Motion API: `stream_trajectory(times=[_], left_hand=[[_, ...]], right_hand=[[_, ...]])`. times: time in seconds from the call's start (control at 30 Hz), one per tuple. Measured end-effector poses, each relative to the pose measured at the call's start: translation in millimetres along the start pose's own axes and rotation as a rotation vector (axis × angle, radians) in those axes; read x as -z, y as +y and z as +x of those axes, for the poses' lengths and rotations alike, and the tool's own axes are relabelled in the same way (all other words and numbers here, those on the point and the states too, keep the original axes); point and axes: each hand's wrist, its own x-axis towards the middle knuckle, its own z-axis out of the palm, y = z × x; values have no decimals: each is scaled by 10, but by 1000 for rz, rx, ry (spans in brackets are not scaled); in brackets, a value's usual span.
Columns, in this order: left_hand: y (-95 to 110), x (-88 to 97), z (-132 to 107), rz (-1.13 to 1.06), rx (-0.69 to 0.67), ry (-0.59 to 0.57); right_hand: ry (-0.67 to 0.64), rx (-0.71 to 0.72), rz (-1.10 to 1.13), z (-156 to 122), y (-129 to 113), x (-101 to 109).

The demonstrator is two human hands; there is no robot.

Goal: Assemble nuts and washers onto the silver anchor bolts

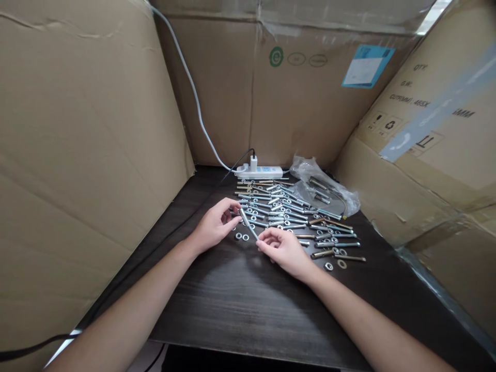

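While fingers [231,203] hold a rod [248,223], plastic [351,201] seemingly overlaps hardware [276,224] behind.

Rather dim and flatly lit, brightest through the narrow white gap [433,16] at upper right; softly shadowed on the dark brown wood-grain bench [232,315] below the bare hands [215,225] [284,253]; glinting off the glossy transparent tape [436,111] on the tall tan cardboard right wall [449,181] and off the crumpled clear plastic bag [306,168]; stretched wide towards the edges, leaning at the corners; blurred in fine detail among the slim silvery metal bolts [344,244]
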Motion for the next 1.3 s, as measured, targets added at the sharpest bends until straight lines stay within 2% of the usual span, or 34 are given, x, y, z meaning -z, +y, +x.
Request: stream_trajectory(times=[0.13, 0.37, 0.67, 1.1, 1.3], left_hand=[[27, -27, -27, -58, -30, 2], [116, -121, -88, -138, -71, -10], [142, -183, -96, 41, -141, -208], [217, -160, -112, 76, -160, -180], [214, -179, -113, -46, -65, -134]], right_hand=[[-38, -63, 147, -17, 5, -64], [-31, -73, 158, -35, -17, -74], [-50, -9, 195, -35, -42, -28], [-65, -48, 222, -11, -26, -12], [-47, -39, 210, -27, -39, -18]])
